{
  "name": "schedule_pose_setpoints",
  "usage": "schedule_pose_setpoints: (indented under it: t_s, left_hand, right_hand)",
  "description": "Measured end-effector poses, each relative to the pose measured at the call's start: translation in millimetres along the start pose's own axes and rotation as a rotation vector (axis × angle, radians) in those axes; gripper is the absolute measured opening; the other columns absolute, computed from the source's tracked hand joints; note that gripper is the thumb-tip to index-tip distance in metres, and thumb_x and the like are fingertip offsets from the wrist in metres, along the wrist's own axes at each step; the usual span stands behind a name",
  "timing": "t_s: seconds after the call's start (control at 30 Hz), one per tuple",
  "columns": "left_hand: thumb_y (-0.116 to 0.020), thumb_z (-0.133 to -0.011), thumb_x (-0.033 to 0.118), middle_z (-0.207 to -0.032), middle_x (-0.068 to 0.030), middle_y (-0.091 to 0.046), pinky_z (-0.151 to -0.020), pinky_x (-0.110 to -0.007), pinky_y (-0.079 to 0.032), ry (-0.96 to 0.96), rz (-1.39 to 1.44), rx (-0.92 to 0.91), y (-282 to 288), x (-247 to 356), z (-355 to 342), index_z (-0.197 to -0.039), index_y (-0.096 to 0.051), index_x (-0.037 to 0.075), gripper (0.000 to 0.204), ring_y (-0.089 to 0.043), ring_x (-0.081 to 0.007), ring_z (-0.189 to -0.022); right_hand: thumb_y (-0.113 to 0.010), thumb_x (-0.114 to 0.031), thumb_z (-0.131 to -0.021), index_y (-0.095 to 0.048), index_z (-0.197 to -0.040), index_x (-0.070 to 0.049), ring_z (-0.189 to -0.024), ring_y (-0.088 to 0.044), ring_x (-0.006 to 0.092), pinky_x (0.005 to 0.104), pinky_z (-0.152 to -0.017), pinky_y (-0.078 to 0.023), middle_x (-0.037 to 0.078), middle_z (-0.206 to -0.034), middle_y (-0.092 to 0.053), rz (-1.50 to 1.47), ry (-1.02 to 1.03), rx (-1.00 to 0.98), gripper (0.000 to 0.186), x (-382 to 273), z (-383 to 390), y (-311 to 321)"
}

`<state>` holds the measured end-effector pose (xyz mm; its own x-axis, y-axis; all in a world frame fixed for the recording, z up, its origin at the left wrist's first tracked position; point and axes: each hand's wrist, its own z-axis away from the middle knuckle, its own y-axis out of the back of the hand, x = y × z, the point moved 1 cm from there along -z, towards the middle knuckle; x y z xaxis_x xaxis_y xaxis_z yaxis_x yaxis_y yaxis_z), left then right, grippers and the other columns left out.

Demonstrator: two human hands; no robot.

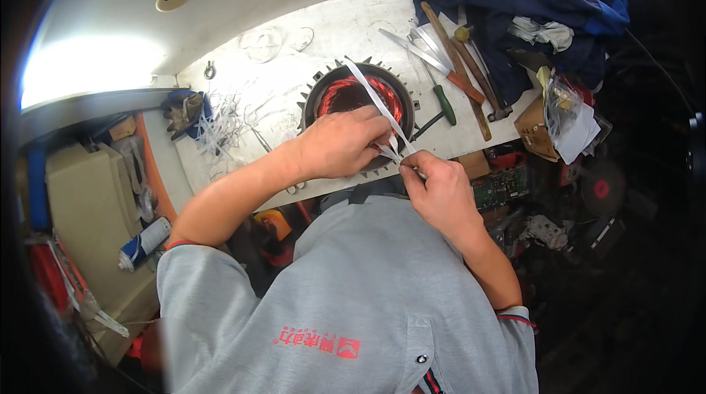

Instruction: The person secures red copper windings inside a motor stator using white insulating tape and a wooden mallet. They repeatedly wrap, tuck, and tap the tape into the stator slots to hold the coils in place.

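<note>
White strip [376, 100], thin and flat, arcs over copper-wound stator [359, 94].

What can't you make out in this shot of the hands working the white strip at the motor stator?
- Head view: near rim of the stator, covered by the left hand.
- Strip end, hidden inside the right hand.
- Tools partly under the blue cloth.
- Right side: too dark.

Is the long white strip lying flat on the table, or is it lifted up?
Lifted up. Both hands, left and right, pinch the white strip at its near end, and it slants up across the round copper-wound motor part.
</note>
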<state>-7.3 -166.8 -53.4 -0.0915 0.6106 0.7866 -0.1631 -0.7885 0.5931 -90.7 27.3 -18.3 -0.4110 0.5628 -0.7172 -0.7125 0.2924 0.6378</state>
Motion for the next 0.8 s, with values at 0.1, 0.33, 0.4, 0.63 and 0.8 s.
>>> schedule_pose_setpoints:
  t_s: [0.1,0.33,0.4,0.63,0.8]
  left_hand:
    - [-0.066,-0.081,0.008,-0.108,-0.0106,-0.064,-0.079,-0.045,-0.054,-0.147,0.097,0.059,-10,-7,0,-0.102,-0.065,0.006,0.021,-0.065,-0.0345,-0.095]
    - [-0.064,-0.083,0.005,-0.101,-0.0135,-0.066,-0.075,-0.045,-0.052,-0.074,0.157,-0.042,-16,-12,-6,-0.105,-0.063,0.006,0.023,-0.065,-0.0352,-0.093]
    - [-0.063,-0.083,0.004,-0.097,-0.015,-0.065,-0.073,-0.045,-0.052,0.039,0.142,-0.044,-14,-7,-4,-0.108,-0.062,0.006,0.024,-0.065,-0.0361,-0.092]
    - [-0.062,-0.085,0.004,-0.1,-0.0157,-0.061,-0.075,-0.048,-0.053,-0.171,0.099,0.072,-17,-14,5,-0.108,-0.063,0.004,0.023,-0.064,-0.0376,-0.091]
    - [-0.062,-0.086,0.005,-0.105,-0.0164,-0.058,-0.079,-0.043,-0.055,-0.107,-0.011,-0.045,-10,-18,2,-0.103,-0.064,0.003,0.018,-0.063,-0.0363,-0.093]
  right_hand:
    - [-0.064,-0.011,-0.088,-0.066,-0.089,-0.001,-0.071,-0.067,0.0426,0.0474,-0.066,-0.054,0.023,-0.076,-0.068,-0.041,-0.001,0.011,0.011,3,1,-1]
    - [-0.064,-0.011,-0.088,-0.067,-0.09,-0.001,-0.073,-0.068,0.0421,0.0474,-0.066,-0.054,0.023,-0.078,-0.068,-0.001,0.027,0.075,0.01,12,-3,-8]
    - [-0.067,-0.009,-0.087,-0.068,-0.091,0.001,-0.07,-0.068,0.039,0.0424,-0.063,-0.053,0.022,-0.077,-0.068,0.028,0.062,0.105,0.01,14,-4,-10]
    - [-0.069,-0.007,-0.087,-0.069,-0.094,0.0,-0.068,-0.068,0.0369,0.0401,-0.06,-0.052,0.02,-0.078,-0.069,0.043,0.13,0.137,0.01,13,-11,-18]
    - [-0.068,-0.012,-0.087,-0.068,-0.092,-0.001,-0.069,-0.068,0.0376,0.0426,-0.061,-0.054,0.02,-0.078,-0.069,0.073,0.18,0.175,0.011,11,-15,-22]
